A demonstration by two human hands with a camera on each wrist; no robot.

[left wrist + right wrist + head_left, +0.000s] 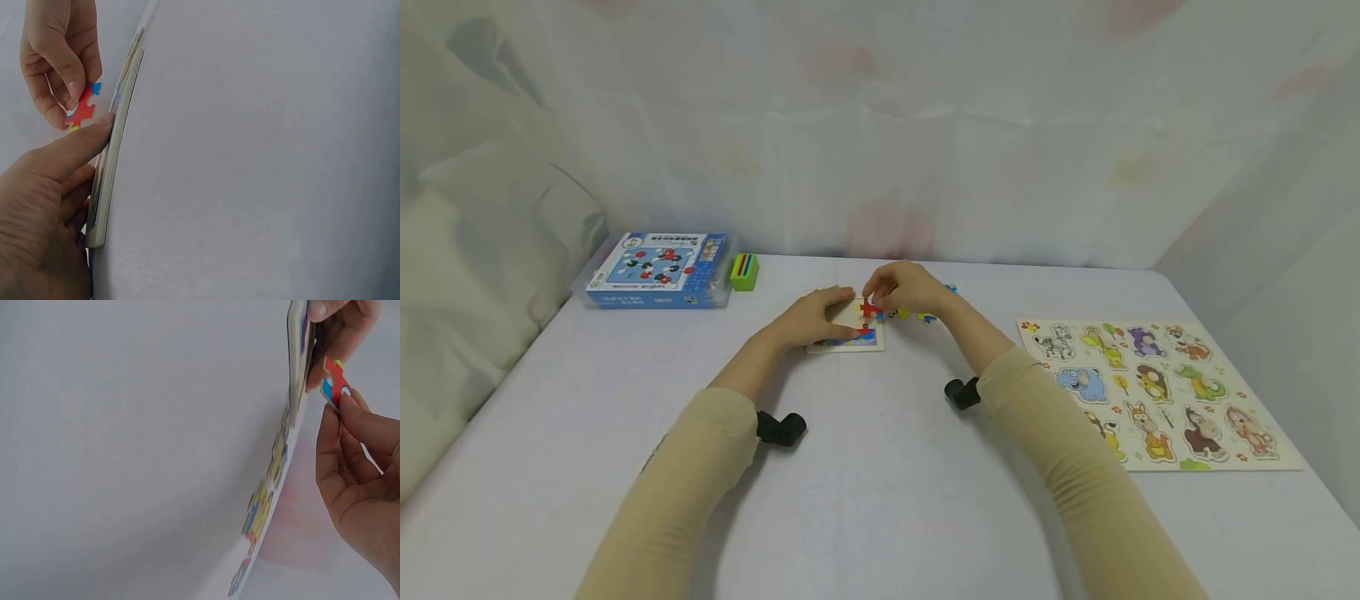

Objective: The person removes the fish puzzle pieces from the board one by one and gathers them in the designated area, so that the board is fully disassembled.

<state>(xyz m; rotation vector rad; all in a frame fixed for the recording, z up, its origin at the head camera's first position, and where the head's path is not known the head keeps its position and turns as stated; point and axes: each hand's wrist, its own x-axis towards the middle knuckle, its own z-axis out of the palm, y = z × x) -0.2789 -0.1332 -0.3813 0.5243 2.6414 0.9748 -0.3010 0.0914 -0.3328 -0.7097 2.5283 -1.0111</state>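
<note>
Puzzle piece (339,382) slants, yellow tab (339,363) toward left hand (809,320).

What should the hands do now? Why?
Perhaps lower the flat red, blue and yellow jigsaw piece onto the pale-edged puzzle board: the right hand holds it clear, and the left hand touches the board, which shows bare space.

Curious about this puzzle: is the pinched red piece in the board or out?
Out: wrist views show the right hand pinching the red piece off the board.

The puzzle tray (865,348) lies between box (658,271), left, and board (1175,398), right.
</note>
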